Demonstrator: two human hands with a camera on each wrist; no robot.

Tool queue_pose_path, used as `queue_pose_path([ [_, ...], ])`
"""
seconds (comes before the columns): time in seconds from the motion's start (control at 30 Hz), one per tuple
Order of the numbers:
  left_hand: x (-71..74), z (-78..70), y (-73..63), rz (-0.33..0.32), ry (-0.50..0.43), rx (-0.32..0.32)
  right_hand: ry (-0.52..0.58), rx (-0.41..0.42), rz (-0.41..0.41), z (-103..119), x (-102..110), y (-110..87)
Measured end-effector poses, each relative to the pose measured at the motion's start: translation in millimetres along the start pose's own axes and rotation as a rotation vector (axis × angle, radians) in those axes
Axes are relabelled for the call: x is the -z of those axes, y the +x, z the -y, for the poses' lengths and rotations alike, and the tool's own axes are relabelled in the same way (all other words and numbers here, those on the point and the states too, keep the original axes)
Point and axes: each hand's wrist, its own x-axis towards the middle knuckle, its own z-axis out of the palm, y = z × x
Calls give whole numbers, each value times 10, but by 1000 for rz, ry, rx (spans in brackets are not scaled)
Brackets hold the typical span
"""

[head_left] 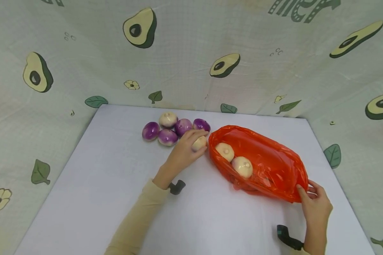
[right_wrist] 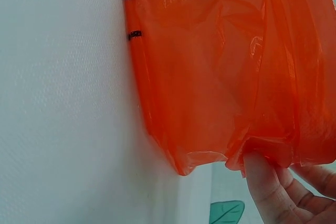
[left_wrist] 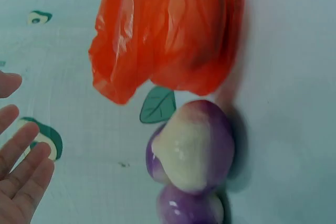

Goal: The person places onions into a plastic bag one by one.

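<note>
My left hand reaches over a purple-and-white turnip on the table. In the left wrist view its fingers are spread and stand apart from the nearest turnip. With thumb and fingers, my right hand pinches the near right rim of a red plastic bag; the right wrist view shows the thumb against the film. The bag lies with its mouth held wide. Inside, near its left side, sit two turnips, one pale and one beside it.
Several more turnips cluster behind and left of my left hand, close to the bag's left end. They lie on a white table. A cloth printed with avocados hangs behind and at the sides. Dark wrist mounts are on both arms.
</note>
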Motion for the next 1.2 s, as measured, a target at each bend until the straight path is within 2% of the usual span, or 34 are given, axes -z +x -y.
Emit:
queue_pose_path([
  [0.13,62,110,-39,-17,-27,7,-3,2,-1,-10,9,-5],
  [0.37,147,301,-111,-57,13,-8,13,-13,7,-17,-8,-25],
  [0.53,170,452,-160,-87,-5,-11,18,-21,11,-18,-17,-20],
  [0.67,196,582,-199,-89,3,3,13,-16,8,-12,-13,-16],
  [0.93,233,843,-271,-111,26,76,10,-7,7,-9,-10,-25],
  [1.2,255,1000,-287,-119,93,86,16,-18,20,-11,-12,-9],
])
